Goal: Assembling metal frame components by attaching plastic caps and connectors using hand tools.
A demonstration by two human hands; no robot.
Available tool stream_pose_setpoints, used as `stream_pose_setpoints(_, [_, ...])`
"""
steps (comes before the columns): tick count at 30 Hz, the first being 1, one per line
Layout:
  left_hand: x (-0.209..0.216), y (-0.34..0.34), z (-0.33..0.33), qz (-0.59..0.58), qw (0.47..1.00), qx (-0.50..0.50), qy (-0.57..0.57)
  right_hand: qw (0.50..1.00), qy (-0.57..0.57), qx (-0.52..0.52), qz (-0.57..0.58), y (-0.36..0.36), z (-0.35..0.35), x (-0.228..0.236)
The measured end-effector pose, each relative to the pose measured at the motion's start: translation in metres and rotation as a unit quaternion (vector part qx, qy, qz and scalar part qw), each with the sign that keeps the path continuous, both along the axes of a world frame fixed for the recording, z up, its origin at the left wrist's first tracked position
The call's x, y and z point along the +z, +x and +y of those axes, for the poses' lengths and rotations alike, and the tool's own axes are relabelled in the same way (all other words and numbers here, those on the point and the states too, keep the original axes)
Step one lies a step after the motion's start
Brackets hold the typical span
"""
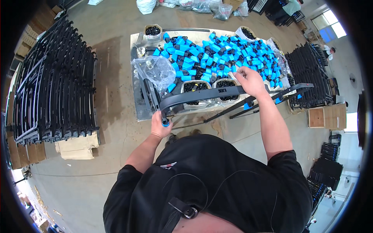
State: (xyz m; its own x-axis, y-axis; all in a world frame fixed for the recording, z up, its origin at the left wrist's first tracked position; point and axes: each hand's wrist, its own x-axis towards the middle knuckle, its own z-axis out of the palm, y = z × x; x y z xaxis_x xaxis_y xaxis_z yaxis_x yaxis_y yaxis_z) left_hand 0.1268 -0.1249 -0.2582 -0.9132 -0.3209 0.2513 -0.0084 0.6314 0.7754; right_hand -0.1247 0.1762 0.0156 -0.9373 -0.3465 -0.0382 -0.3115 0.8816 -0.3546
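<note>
A black metal frame [202,95] with a curved, flat bar lies across in front of me at the near edge of the table. My left hand [157,125] is wrapped round its left corner, where a small blue piece [166,123] shows at the end. My right hand [250,82] is over the bar's right part, with thumb and fingers pinched together; what they hold, if anything, is too small to tell. Just left of it stands a tub of small black parts [226,84], and another tub [195,87] is beside that. Beyond lies a wide heap of blue and black plastic pieces [217,54].
Stacks of black frames [54,81] rise at the left and more frames [311,73] at the right. A clear plastic bag [155,72] lies on the table's left. More tubs [153,32] stand at the back. Cardboard boxes [334,116] are at the right. People are far off.
</note>
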Motion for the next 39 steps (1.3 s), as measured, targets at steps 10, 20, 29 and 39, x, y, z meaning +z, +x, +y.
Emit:
stream_pose_setpoints(10, [0.041, 0.007, -0.019, -0.055, 0.996, -0.062, -0.012, 0.999, -0.044, -0.003, -0.009, 0.002, 0.001, 0.001])
stream_pose_setpoints(20, [0.081, -0.14, -0.119, -0.043, 0.991, -0.125, 0.015, 1.0, -0.017, -0.004, -0.01, -0.004, 0.0, -0.002])
stream_pose_setpoints(29, [-0.028, -0.284, -0.134, -0.3, 0.827, -0.358, -0.312, 0.998, -0.056, -0.016, 0.012, -0.002, -0.007, 0.001])
stream_pose_setpoints(39, [-0.016, -0.304, -0.118, -0.433, 0.699, -0.448, -0.351, 0.997, -0.061, -0.046, -0.016, -0.005, -0.005, 0.003])
